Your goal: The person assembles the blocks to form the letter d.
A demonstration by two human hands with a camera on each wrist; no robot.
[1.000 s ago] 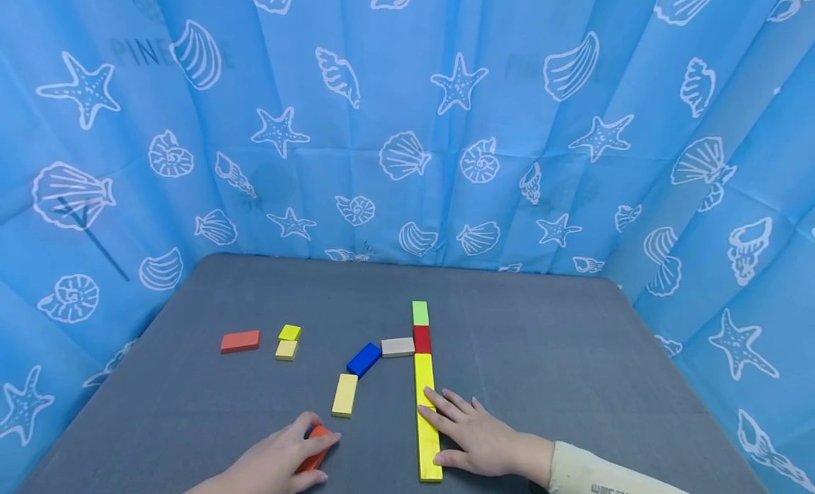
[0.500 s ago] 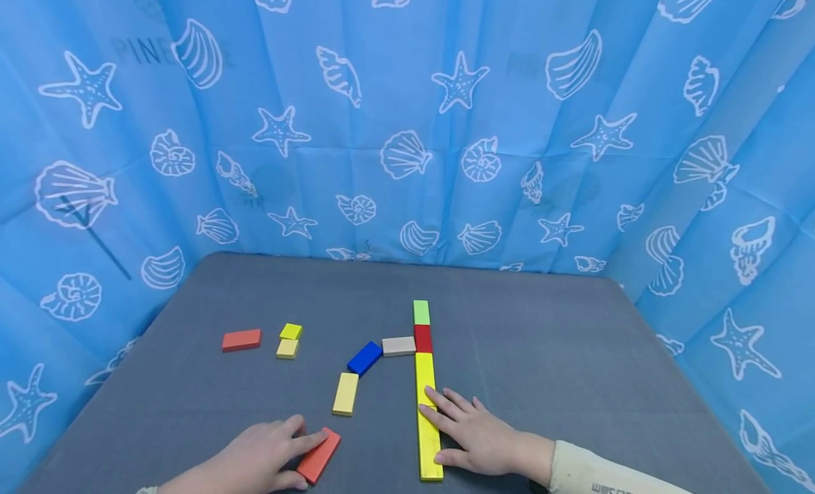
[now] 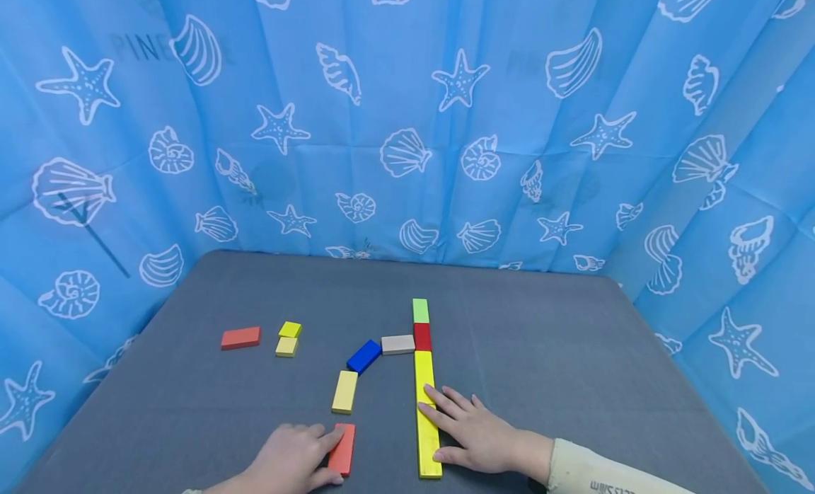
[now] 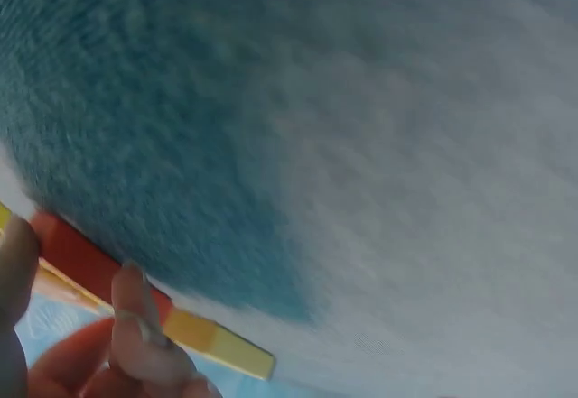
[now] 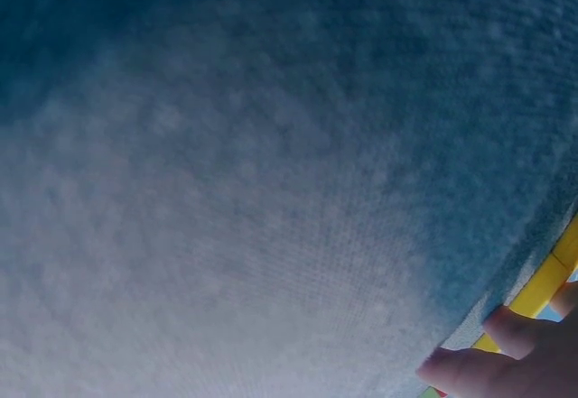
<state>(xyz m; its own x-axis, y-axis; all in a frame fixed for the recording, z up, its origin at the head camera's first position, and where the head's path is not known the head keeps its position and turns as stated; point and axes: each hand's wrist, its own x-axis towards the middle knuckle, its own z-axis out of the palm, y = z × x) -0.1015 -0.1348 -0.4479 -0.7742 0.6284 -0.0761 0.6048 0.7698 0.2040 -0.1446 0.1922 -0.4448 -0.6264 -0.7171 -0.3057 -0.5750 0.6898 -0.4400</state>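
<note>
Head view alone is showing the blue block (image 3: 364, 357) and two small yellowish squares (image 3: 288, 340), while left wrist view is bringing out a long side of the near coral block (image 3: 344, 453) with fingertips touching it. That block is lying flat on the grey table (image 3: 541, 352), its long axis running away from the person, the far end leaning slightly right and pointing towards the cream block (image 3: 344, 392). The left hand (image 3: 289, 455) is pinching it, thumb near the close end and index finger near the far end. The right hand (image 3: 480, 437) is resting spread across two yellow blocks (image 3: 429, 468) laid end to end. The blue curtain (image 3: 395, 90) is carrying faint lettering, "PINE" being readable; writing on the right sleeve (image 3: 595, 469) is staying unreadable.
</note>
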